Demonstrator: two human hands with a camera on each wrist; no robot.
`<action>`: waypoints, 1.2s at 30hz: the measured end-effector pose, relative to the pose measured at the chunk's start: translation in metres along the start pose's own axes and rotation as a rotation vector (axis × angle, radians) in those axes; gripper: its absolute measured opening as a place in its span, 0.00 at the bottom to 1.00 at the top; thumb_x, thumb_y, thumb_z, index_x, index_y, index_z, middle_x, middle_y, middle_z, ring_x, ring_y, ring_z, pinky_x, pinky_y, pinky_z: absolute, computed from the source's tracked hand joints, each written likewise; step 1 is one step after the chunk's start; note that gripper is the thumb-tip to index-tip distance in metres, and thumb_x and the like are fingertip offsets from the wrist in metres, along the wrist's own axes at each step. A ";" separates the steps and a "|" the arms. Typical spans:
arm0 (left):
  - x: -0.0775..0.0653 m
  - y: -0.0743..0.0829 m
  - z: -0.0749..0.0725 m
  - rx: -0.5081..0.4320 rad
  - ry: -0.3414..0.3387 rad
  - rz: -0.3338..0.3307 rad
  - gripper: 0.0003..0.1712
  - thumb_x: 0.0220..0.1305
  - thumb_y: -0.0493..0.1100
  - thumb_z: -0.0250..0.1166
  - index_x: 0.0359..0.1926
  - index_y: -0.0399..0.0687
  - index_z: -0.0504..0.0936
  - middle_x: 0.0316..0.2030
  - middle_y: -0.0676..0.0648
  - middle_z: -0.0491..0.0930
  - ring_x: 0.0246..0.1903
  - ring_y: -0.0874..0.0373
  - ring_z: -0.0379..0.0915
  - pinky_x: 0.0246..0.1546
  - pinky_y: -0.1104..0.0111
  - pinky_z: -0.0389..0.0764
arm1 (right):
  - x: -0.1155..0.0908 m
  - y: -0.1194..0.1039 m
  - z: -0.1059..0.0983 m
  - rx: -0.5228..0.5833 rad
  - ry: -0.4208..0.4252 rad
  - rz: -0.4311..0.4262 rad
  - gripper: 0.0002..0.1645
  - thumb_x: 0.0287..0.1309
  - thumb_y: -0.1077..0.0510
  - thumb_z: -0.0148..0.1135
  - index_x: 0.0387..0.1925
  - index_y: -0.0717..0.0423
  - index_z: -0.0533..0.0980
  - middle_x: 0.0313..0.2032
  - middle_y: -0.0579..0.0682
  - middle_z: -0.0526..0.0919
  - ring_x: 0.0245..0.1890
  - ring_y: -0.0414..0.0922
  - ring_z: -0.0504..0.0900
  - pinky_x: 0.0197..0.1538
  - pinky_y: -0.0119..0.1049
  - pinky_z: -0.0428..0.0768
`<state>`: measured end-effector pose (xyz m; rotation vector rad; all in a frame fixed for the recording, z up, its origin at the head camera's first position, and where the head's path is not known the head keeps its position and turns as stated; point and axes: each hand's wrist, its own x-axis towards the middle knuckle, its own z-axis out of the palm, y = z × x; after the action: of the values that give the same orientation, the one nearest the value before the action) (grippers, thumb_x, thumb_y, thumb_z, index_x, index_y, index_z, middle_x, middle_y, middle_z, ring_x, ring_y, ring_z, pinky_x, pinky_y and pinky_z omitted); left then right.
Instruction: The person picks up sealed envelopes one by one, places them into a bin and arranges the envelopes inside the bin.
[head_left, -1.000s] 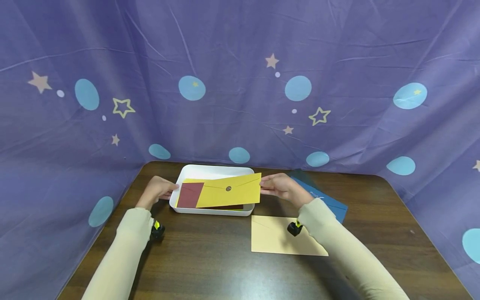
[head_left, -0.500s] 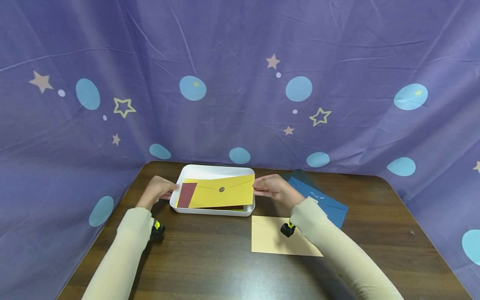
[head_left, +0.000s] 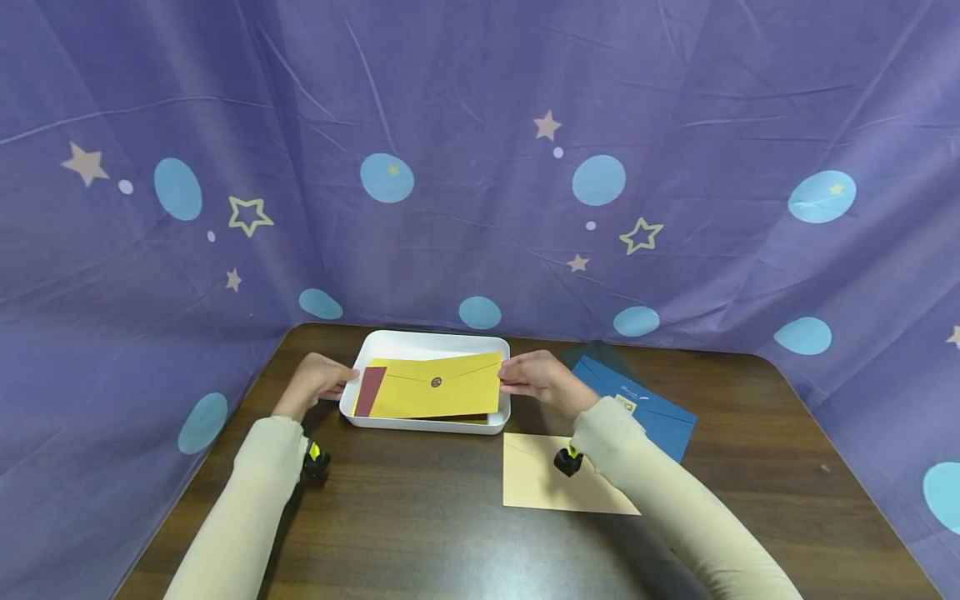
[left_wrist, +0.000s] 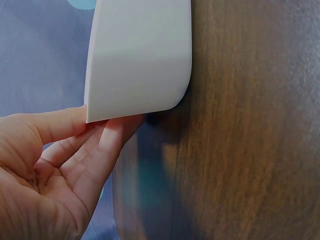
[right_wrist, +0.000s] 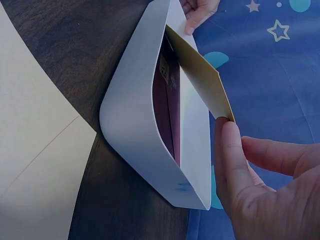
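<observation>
A white plastic tray (head_left: 408,343) stands near the back of the table. My left hand (head_left: 315,382) grips its left end, with the thumb at the rim (left_wrist: 88,114) and the fingers against the outer wall. With my right hand (head_left: 542,380) I hold a yellow envelope (head_left: 442,395) by its right edge. In the right wrist view the yellow envelope (right_wrist: 197,67) leans down into the tray, its near end raised above the rim. Beneath it lies a dark red envelope (head_left: 370,392), mostly covered. A strip of another yellow one shows below that.
Right of the tray, a cream envelope (head_left: 532,479) lies flat, partly under my right sleeve. A blue envelope (head_left: 663,412) rests behind it, over a dark teal one (head_left: 600,354). The table (head_left: 405,517) backs onto a purple curtain (head_left: 480,100).
My right hand has moved left and brought the yellow envelope over the tray, covering more of the dark red one. My left hand has stayed at the tray's end.
</observation>
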<state>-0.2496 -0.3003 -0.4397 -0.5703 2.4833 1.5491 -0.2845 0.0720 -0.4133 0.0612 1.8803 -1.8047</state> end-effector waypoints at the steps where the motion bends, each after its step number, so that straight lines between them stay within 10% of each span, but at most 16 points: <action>1: 0.000 0.000 0.000 0.000 -0.002 0.001 0.23 0.64 0.35 0.67 0.52 0.16 0.77 0.23 0.47 0.82 0.22 0.63 0.79 0.25 0.71 0.86 | 0.000 0.000 0.000 -0.001 0.002 -0.001 0.14 0.66 0.73 0.59 0.52 0.75 0.76 0.30 0.51 0.84 0.30 0.41 0.85 0.44 0.35 0.89; 36: -0.001 0.001 0.000 -0.004 -0.012 0.012 0.23 0.64 0.35 0.66 0.52 0.15 0.77 0.22 0.49 0.83 0.22 0.63 0.80 0.25 0.70 0.86 | 0.006 -0.001 0.020 -0.196 0.105 -0.048 0.06 0.60 0.72 0.66 0.39 0.73 0.81 0.27 0.57 0.87 0.22 0.42 0.84 0.38 0.40 0.90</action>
<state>-0.2493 -0.2997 -0.4387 -0.5466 2.4801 1.5574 -0.2833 0.0507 -0.4144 0.0418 2.1408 -1.6669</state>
